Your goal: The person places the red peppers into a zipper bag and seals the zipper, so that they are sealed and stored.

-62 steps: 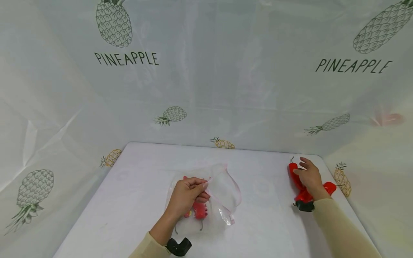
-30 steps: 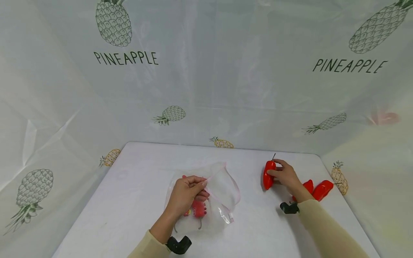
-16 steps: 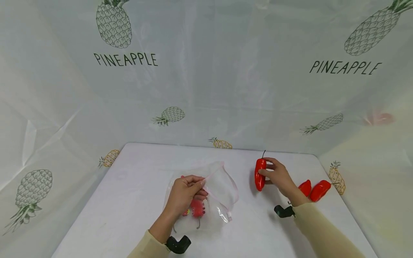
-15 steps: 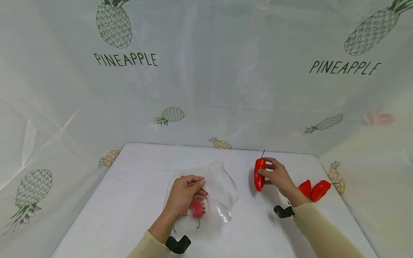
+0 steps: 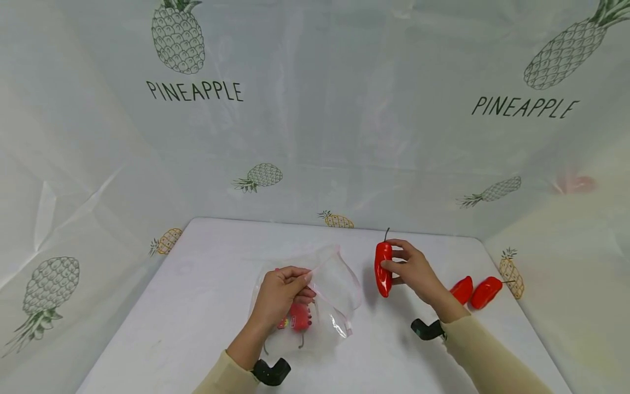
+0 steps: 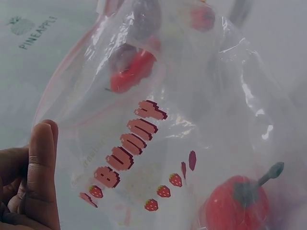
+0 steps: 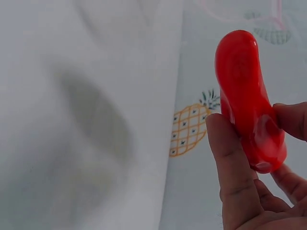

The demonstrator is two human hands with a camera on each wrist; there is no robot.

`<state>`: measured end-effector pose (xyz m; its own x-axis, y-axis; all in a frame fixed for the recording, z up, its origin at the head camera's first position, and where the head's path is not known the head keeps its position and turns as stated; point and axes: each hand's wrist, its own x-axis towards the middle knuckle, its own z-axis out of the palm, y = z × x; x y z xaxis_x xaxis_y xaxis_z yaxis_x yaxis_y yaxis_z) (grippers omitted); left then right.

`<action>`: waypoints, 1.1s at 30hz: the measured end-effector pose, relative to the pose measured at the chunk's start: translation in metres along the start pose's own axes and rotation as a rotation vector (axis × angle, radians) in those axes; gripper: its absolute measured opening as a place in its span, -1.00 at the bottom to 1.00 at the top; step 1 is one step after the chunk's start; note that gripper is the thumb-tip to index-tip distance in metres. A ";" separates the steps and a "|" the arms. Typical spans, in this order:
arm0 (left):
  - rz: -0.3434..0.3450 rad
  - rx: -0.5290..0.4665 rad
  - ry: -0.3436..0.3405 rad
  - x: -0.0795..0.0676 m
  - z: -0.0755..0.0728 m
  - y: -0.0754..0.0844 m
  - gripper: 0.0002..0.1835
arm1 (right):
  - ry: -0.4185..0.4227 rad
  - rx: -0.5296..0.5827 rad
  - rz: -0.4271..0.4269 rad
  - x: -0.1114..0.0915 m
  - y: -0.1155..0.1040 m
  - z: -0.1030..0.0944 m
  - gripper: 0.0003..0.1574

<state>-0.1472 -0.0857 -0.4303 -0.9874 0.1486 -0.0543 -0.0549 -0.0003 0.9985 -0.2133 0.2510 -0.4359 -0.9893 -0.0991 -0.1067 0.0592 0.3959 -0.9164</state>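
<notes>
A clear zip bag (image 5: 337,284) with a pink-edged mouth lies near the table's middle, and my left hand (image 5: 283,295) pinches its rim. In the left wrist view the bag's film (image 6: 216,124) carries printed letters and strawberries. A red pepper (image 6: 235,206) with a green stem shows through the film. Right of the bag, my right hand (image 5: 413,273) grips another red pepper (image 5: 383,268) between thumb and fingers, its stem pointing up. The right wrist view shows that pepper's smooth body (image 7: 244,91) with fingers on both sides. The bag's inside is partly hidden by my left hand.
Two more red peppers, one nearer (image 5: 462,290) and one further right (image 5: 486,293), lie on the white table (image 5: 197,306) by its right edge. A pineapple-printed sheet (image 5: 344,120) rises behind the table and at both sides.
My right hand has picked up a red pepper from the right-hand group and carried it left toward the bag. The left hand keeps its pinch on the bag, nearly still.
</notes>
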 end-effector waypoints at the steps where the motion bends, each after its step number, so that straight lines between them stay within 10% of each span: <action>1: 0.001 0.000 -0.002 0.000 0.000 0.000 -0.69 | -0.001 0.000 -0.002 -0.001 -0.003 0.001 -0.09; 33: 0.006 0.002 0.003 0.000 0.001 0.003 -0.70 | -0.296 0.018 -0.039 -0.049 -0.068 0.042 -0.24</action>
<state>-0.1468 -0.0846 -0.4276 -0.9881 0.1460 -0.0482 -0.0486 0.0011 0.9988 -0.1629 0.1907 -0.3847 -0.9091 -0.3772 -0.1770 0.0271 0.3703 -0.9285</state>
